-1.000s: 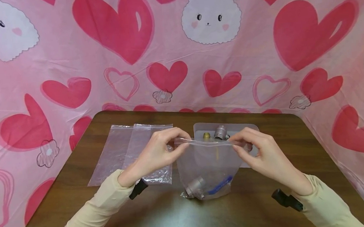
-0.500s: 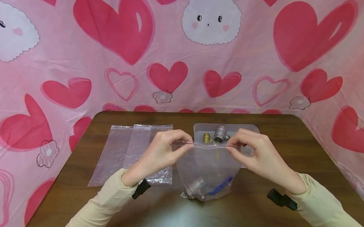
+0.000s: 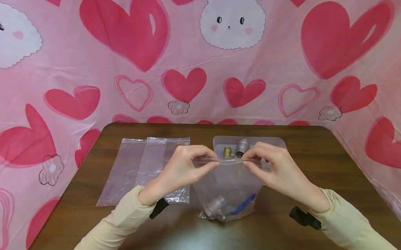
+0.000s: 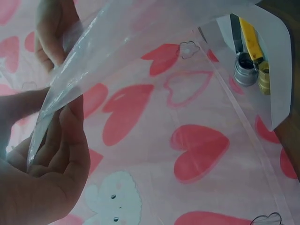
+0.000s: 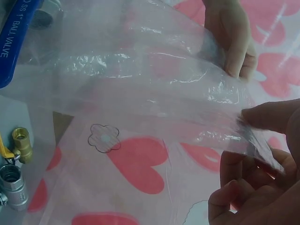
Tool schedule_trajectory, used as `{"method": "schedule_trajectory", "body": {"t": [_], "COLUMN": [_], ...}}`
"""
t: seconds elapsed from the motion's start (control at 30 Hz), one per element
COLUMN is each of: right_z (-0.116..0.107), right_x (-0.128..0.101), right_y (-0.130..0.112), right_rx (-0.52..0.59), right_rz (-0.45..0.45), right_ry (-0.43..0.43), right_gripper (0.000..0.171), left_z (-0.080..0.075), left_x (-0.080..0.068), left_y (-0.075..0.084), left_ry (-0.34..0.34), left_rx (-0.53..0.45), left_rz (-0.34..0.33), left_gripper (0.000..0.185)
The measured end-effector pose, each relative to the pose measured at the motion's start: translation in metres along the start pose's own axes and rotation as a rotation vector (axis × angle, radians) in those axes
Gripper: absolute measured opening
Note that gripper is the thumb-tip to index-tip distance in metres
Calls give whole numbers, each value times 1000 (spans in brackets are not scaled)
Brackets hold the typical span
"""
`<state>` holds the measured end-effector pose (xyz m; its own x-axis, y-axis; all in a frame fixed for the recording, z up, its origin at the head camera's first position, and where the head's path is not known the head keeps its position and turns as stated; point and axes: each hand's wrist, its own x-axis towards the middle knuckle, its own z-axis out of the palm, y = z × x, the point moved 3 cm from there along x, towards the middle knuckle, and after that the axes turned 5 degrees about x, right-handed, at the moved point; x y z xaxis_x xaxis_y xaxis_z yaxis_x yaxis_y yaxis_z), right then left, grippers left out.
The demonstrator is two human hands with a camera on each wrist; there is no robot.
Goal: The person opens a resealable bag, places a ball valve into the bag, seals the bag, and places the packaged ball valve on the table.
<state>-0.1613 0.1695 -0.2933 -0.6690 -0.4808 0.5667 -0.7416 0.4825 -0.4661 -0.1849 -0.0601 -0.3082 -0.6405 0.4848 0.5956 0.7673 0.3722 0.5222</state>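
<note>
A clear zip bag (image 3: 226, 182) hangs upright between my two hands, its bottom on the table. Inside lies a metal ball valve (image 3: 215, 207) with a blue handle (image 3: 243, 204); the right wrist view shows "BALL VALVE" lettering on that handle (image 5: 14, 42). My left hand (image 3: 189, 166) pinches the bag's top edge between thumb and fingers. Opposite it, my right hand (image 3: 274, 164) pinches the same edge, a short gap away. In the left wrist view the left hand (image 4: 51, 154) grips the film, and in the right wrist view the right hand (image 5: 258, 173) does likewise.
Behind the bag stands a whitish tray (image 3: 276, 140) holding a brass fitting (image 3: 227, 151), a metal valve (image 3: 242, 146) and a yellow handle (image 4: 251, 40). Flat clear bags (image 3: 123, 174) overlap on the left of the wooden table (image 3: 315, 147). A pink heart-print cloth (image 3: 193, 35) hangs behind.
Both hands have slid inward along the bag's top edge, the left one rightward and the right one leftward, narrowing the gap. The valve stays at the bag's bottom.
</note>
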Motion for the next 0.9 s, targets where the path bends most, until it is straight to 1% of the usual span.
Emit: {"method": "schedule_trajectory", "body": {"t": [0.1, 0.23, 0.3, 0.47, 0.6, 0.7, 0.77, 0.9], "right_z": [2, 4, 3, 3, 4, 6, 8, 10], "right_x": [2, 4, 5, 6, 7, 8, 8, 10], "right_y": [0, -2, -3, -6, -7, -8, -10, -13], "right_rx": [27, 49, 43, 24, 17, 2, -12, -31], "right_rz": [-10, -26, -30, -23, -22, -47, -81, -130], "right_ry": [-12, -21, -22, -32, -44, -43, -26, 16], "right_gripper": [20, 10, 7, 16, 11, 11, 17, 23], "left_z": [1, 2, 2, 1, 3, 7, 9, 11], "left_x": [1, 1, 2, 4, 5, 6, 6, 7], "left_y": [1, 2, 3, 4, 4, 4, 4, 6], "left_ry": [6, 2, 0, -14, -27, -27, -27, -22], "left_rx": [3, -1, 9, 25, -15, -51, -59, -49], "left_rz": [-6, 3, 13, 18, 9, 4, 7, 37], "left_gripper": [5, 4, 4, 5, 8, 7, 6, 5]}}
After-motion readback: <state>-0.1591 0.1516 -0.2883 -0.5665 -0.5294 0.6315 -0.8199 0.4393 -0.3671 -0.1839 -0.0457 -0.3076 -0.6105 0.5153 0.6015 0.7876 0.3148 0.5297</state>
